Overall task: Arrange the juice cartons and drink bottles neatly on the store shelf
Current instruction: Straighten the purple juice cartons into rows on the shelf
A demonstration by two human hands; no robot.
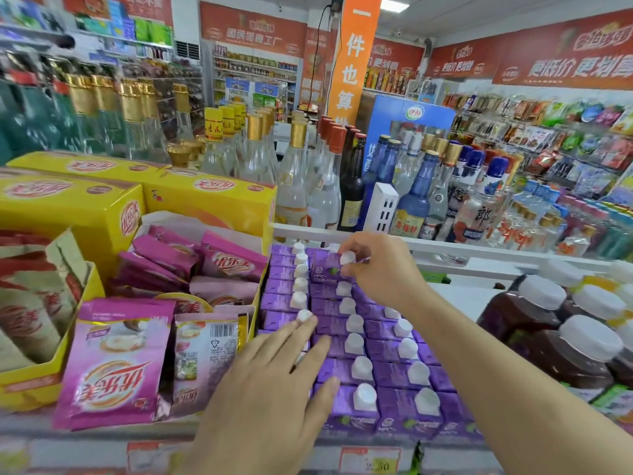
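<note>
Several purple juice cartons [394, 371] with white screw caps stand packed in rows on the shelf in front of me. At the back of the rows my right hand [380, 269] pinches the white cap of one purple carton [325, 267], which sits raised and tilted above its neighbours. My left hand [274, 382] lies flat with straight fingers on the tops of the left-hand cartons, fingertips touching a cap. Dark juice bottles [555, 337] with white lids stand at the right.
Pink drink-powder pouches [116, 365] and yellow display boxes [68, 207] fill the left of the shelf. Behind a white shelf rail [445, 246] stand many glass liquor bottles [308, 180]. Price tags [370, 459] line the front edge.
</note>
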